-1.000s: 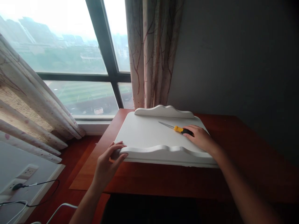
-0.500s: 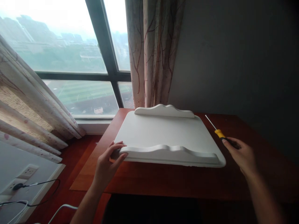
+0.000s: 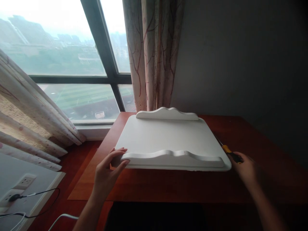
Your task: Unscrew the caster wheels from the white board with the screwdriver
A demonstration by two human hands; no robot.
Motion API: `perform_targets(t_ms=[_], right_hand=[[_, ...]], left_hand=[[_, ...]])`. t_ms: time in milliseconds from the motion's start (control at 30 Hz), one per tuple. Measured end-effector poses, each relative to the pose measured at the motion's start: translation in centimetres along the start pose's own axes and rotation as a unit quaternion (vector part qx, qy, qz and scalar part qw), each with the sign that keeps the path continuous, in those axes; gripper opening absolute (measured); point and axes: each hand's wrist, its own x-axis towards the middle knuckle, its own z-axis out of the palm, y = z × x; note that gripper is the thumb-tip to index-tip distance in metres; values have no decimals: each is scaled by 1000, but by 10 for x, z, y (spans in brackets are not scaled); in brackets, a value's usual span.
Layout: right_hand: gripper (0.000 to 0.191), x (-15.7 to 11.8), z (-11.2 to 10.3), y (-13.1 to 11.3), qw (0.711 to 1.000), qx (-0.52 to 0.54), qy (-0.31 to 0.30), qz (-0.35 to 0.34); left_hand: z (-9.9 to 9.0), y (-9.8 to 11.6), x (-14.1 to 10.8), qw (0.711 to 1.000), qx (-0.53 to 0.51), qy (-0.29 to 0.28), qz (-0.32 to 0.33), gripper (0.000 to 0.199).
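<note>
A white panel [image 3: 166, 134] with rounded corners lies on the reddish-brown table [image 3: 168, 186]. Two wavy-edged white rails stand on it, a far rail [image 3: 167, 114] and a near rail [image 3: 173, 158]. My left hand [image 3: 108, 166] grips the panel's near left corner at the end of the near rail, thumb in front and fingers behind. At the right edge, my right hand [image 3: 245, 168] is closed round the black and yellow handle of a screwdriver [image 3: 227, 149]. The screwdriver's shaft points away and left, close beside the panel, its tip hard to make out.
A window [image 3: 72, 64] with dark frames is at the left, between patterned curtains [image 3: 154, 54]. Wall sockets [image 3: 24, 182] with a black plug and cables are at the lower left. A grey wall [image 3: 228, 64] stands behind the table.
My right hand has moved slightly left and down, bringing the screwdriver from open table to the panel's right edge. My left hand keeps its hold. The whole view has shifted a little.
</note>
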Motion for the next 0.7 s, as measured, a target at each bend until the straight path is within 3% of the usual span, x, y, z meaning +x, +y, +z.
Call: perform_targets(t_ms=[200, 500, 700], right_hand=[[48, -12, -3, -8, 993, -90, -51, -52], [57, -5, 4, 6, 993, -74, -81, -42], [60, 6, -2, -2, 999, -3, -29, -27]], left_hand=[[3, 1, -3, 999, -13, 21, -24, 28], [3, -3, -6, 999, -1, 24, -35, 30], [-1, 3, -3, 1000, -12, 7, -6, 29]])
